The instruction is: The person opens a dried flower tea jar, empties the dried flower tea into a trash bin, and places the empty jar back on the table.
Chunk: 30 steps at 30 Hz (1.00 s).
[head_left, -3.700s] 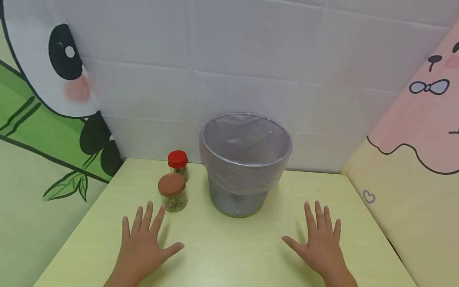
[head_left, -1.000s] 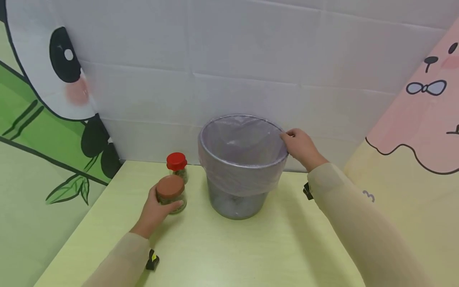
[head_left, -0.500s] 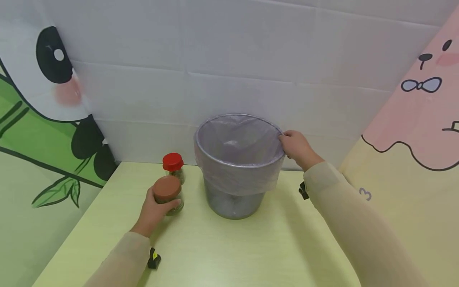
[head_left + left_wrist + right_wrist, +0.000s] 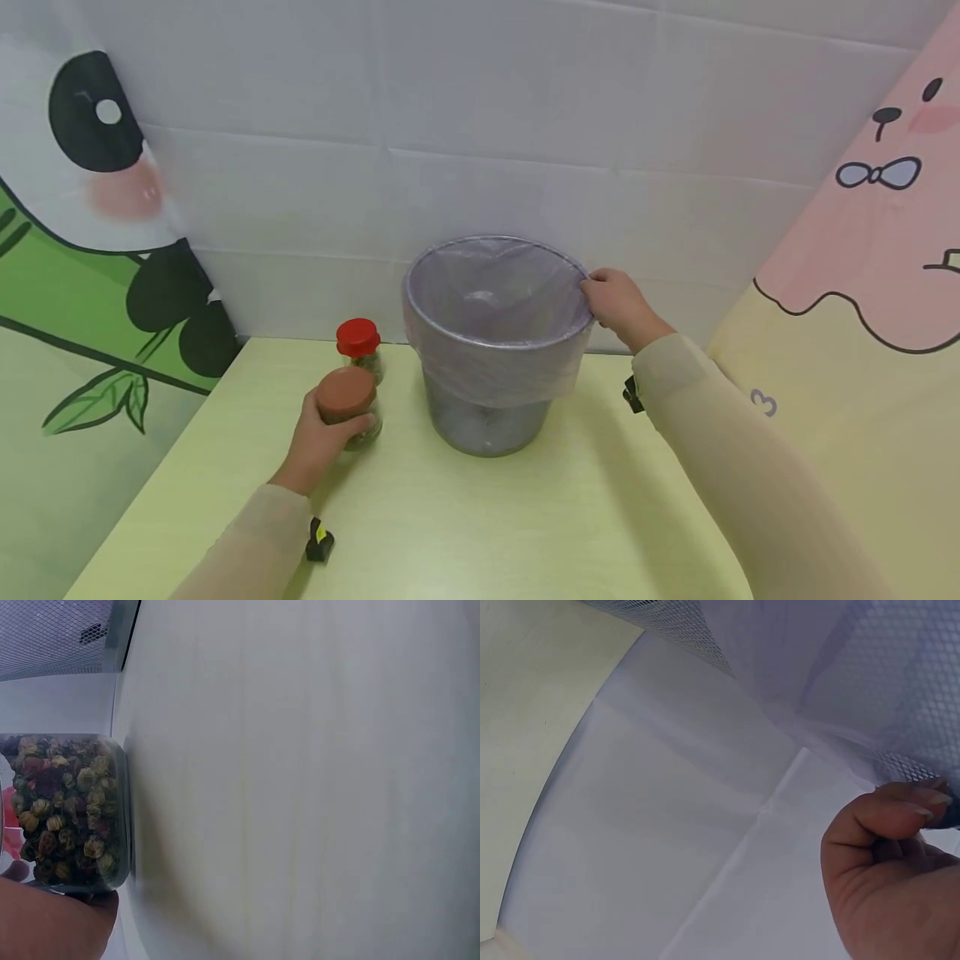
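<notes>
My left hand [image 4: 315,446] grips a squat clear jar [image 4: 346,392] with a brown lid, thumb on its near side. In the left wrist view, dried flower buds [image 4: 64,810] fill the jar; whether its base touches the table, I cannot tell. A grey mesh trash bin [image 4: 487,425] stands upright at the middle of the table, a thin translucent purple liner [image 4: 495,375] folded over its rim. At the bin's right rim, my right hand [image 4: 626,310] pinches the edge with the liner, thumb and fingers curled in the right wrist view.
Just behind the held jar stands a smaller jar with a red lid [image 4: 358,336]. The pale yellow table [image 4: 480,525] ends at a white-sheeted back wall [image 4: 495,108], close behind the bin. Cartoon-printed panels [image 4: 840,350] flank both sides.
Both hands were spread open over the table at first. Since then, the left took hold of the brown-lidded jar and the right the bin's rim. Over the last second, only the view shifted slightly.
</notes>
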Each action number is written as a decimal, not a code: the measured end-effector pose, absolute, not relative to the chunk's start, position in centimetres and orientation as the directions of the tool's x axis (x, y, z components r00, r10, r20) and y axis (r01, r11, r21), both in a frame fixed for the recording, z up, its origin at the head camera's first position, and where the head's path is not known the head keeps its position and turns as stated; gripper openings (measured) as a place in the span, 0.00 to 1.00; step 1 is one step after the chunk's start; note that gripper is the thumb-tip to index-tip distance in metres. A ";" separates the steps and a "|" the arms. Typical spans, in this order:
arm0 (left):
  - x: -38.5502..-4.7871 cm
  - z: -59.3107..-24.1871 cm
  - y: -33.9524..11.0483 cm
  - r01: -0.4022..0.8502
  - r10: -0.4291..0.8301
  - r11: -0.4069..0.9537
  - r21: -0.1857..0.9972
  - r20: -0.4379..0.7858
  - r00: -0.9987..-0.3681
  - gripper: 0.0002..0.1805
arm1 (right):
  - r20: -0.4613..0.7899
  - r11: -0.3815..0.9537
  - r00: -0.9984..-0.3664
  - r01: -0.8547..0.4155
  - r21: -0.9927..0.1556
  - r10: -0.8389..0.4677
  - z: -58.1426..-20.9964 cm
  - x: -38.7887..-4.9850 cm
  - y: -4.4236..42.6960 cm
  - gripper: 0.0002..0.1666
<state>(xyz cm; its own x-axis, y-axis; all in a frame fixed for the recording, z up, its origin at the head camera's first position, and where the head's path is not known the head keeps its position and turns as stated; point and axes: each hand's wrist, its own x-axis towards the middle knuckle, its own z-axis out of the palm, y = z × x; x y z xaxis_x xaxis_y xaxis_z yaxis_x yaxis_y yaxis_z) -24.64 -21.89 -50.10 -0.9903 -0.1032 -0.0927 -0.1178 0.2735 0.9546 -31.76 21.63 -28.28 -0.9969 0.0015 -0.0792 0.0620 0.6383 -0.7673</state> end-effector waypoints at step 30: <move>-20.8 -46.6 -20.6 -0.046 0.016 0.222 0.974 -0.051 -0.999 0.60 | 0.015 0.511 -0.998 0.017 -0.860 0.058 -28.7 -31.4 22.5 0.27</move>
